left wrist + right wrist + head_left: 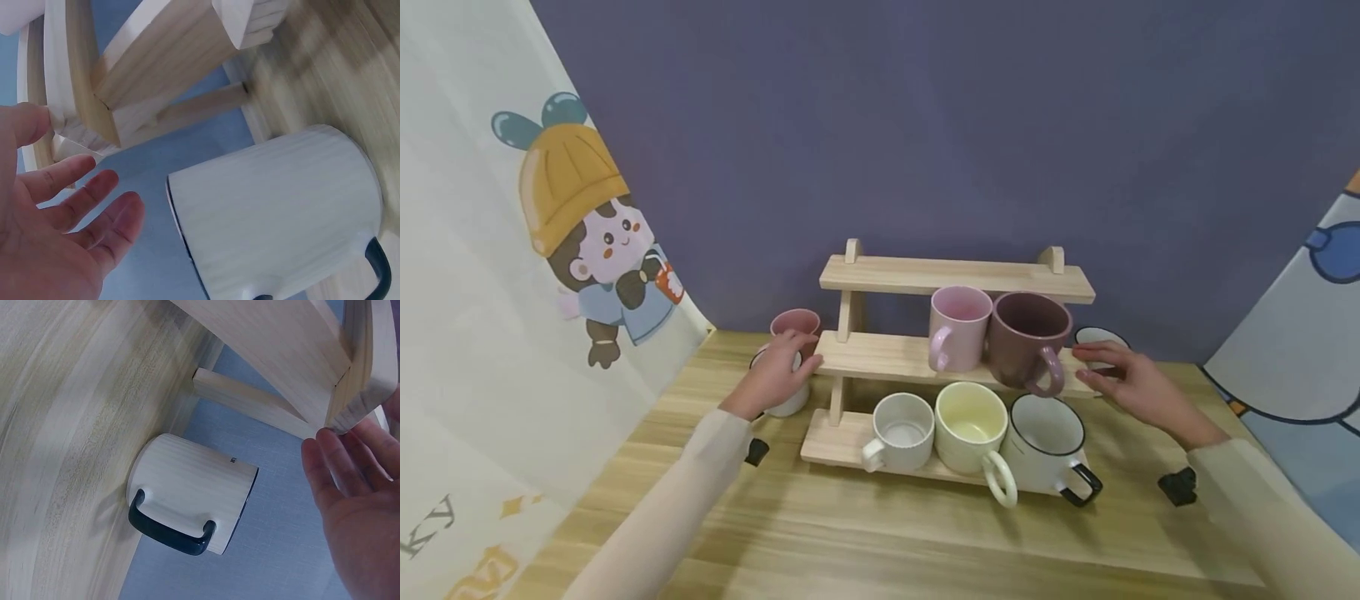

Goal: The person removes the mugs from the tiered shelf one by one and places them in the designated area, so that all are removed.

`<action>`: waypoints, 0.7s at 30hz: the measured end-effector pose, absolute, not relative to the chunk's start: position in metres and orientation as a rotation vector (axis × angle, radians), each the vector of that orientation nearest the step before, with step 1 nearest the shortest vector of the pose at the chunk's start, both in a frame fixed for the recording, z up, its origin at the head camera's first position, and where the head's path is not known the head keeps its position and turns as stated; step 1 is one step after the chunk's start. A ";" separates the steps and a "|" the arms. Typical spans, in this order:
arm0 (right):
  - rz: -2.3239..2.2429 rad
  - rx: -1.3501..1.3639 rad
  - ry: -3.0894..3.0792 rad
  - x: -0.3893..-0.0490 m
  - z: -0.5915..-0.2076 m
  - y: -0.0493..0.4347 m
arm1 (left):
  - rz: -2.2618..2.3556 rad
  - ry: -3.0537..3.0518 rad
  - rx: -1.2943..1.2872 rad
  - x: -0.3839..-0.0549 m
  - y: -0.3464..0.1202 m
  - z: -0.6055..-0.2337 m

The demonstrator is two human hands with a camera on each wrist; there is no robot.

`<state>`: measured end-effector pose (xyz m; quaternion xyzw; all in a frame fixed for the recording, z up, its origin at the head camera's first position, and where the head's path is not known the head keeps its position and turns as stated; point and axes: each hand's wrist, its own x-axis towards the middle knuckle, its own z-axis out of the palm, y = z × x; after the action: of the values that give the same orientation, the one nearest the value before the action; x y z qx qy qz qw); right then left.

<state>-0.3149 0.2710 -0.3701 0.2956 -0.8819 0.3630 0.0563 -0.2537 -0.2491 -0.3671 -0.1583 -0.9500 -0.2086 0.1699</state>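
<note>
A three-tier wooden rack [880, 354] stands between my hands. My left hand [777, 375] is at the left end of its middle shelf; in the left wrist view the thumb touches the shelf end and the other fingers spread loosely. At the opposite end, my right hand [1131, 387] touches the shelf with its fingertips. A light pink mug [958, 329] and a plum mug [1026, 342] sit on that shelf. Below are a white cup [902, 433], a pale yellow mug [972, 429] and a white mug with black rim and handle [1045, 442].
Beside the rack's left end, a black-rimmed white mug [275, 212] and a rose-pink mug [796, 321] stand on the wood-grain table [850, 533], partly behind my left hand. Another black-rimmed white mug [187, 487] is at the right. A dark blue cloth [940, 142] hangs behind.
</note>
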 end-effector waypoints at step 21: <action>1.155 0.885 -2.686 -0.313 -0.366 0.268 | -0.655 -2.738 -0.690 -0.286 -0.113 -0.269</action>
<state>-0.3134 0.2676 -0.3656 0.2894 -0.8784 0.3778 0.0434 -0.2858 -0.1134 -0.2686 -0.2363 -0.9376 -0.2245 0.1213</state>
